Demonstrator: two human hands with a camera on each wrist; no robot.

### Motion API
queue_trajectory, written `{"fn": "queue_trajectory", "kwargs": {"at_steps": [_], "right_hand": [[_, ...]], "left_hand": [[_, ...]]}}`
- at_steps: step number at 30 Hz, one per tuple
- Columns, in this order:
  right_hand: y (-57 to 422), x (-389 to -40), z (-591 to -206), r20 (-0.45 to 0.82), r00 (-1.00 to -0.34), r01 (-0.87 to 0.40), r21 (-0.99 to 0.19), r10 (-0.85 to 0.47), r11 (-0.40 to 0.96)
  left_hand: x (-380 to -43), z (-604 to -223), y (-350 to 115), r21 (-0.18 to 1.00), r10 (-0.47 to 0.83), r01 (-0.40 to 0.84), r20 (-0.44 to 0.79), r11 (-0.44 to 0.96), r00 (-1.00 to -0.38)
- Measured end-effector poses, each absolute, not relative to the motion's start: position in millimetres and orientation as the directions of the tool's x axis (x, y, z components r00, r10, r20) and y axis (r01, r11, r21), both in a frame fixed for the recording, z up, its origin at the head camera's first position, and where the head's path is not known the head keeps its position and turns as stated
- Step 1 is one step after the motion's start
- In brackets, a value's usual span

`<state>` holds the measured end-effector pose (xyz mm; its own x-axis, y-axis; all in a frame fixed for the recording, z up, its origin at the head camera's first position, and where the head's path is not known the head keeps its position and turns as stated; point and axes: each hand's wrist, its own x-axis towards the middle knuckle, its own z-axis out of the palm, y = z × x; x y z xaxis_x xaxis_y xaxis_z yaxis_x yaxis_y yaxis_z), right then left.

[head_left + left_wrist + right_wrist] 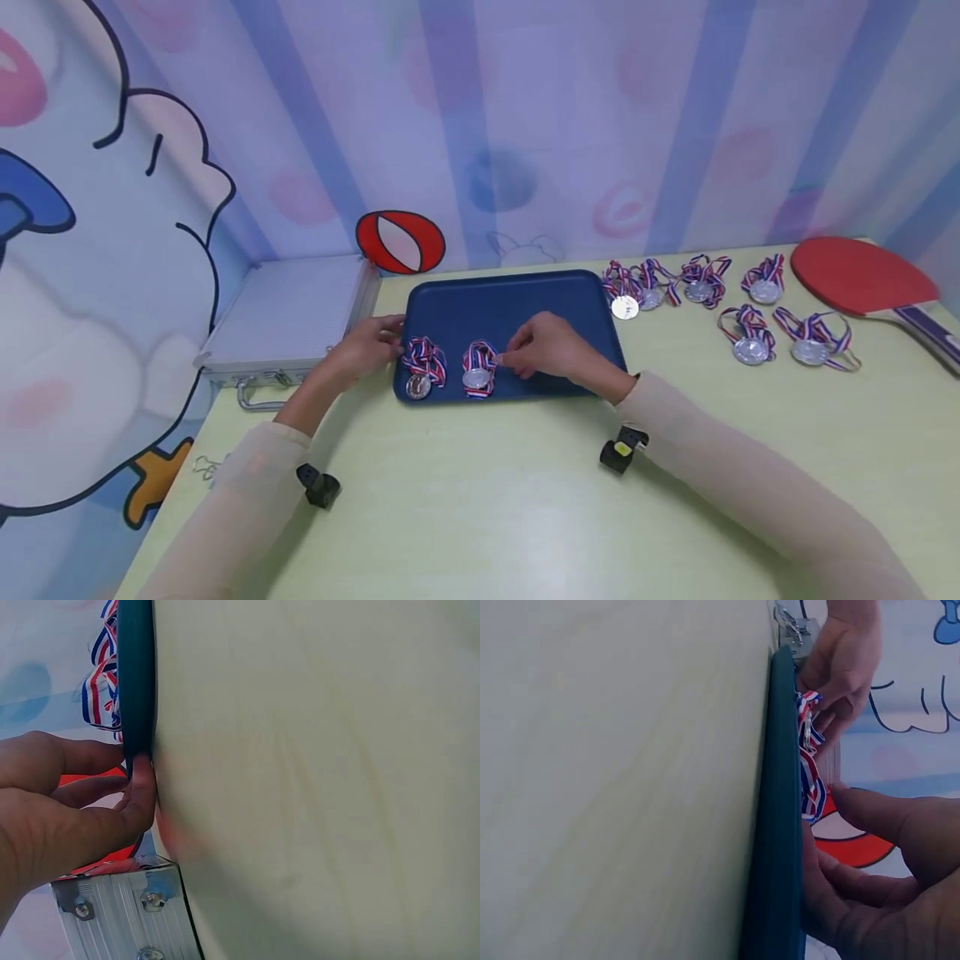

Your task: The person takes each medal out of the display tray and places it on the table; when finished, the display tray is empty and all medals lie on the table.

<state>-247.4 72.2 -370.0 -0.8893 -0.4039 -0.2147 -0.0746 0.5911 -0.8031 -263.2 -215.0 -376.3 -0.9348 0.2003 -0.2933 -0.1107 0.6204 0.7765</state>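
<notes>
A dark blue tray [517, 304] lies on the table with two medals on red, white and blue ribbons near its front edge. My left hand [369, 348] grips the tray's left rim, thumb outside and fingers inside in the left wrist view. Just right of that hand is the left medal [418, 385], its ribbon bunched behind it. My right hand [546, 348] hovers over the tray beside the second medal [476, 378]. Its fingertips are by that medal's ribbon [812, 787]; in the right wrist view they stand apart with nothing seen between them.
Several more ribboned medals [751, 350] lie right of the tray. A red table tennis bat [862, 275] is at the far right. A silver case [288, 308] stands left of the tray, and a binder clip [206, 467] lies by the table's left edge.
</notes>
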Motion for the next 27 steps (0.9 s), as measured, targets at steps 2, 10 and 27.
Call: {"fn": "queue_trajectory", "kwargs": {"at_steps": [2, 10, 27], "right_hand": [[64.0, -249.6, -369.6, -0.207, -0.901, -0.100, -0.756, -0.381, 0.647], [36.1, -248.1, -367.6, -0.110, -0.922, -0.227, -0.622, -0.370, 0.749], [30.8, -246.4, -374.4, -0.118, -0.924, -0.161, -0.743, -0.364, 0.649]], "left_hand": [[-263.6, -375.6, -213.8, 0.776, 0.200, -0.107, -0.290, 0.622, -0.936], [-265.6, -374.7, -212.2, 0.767, 0.183, -0.117, -0.294, 0.631, -0.938], [-266.4, -379.4, -214.3, 0.768, 0.187, -0.121, -0.301, 0.629, -0.935]]}}
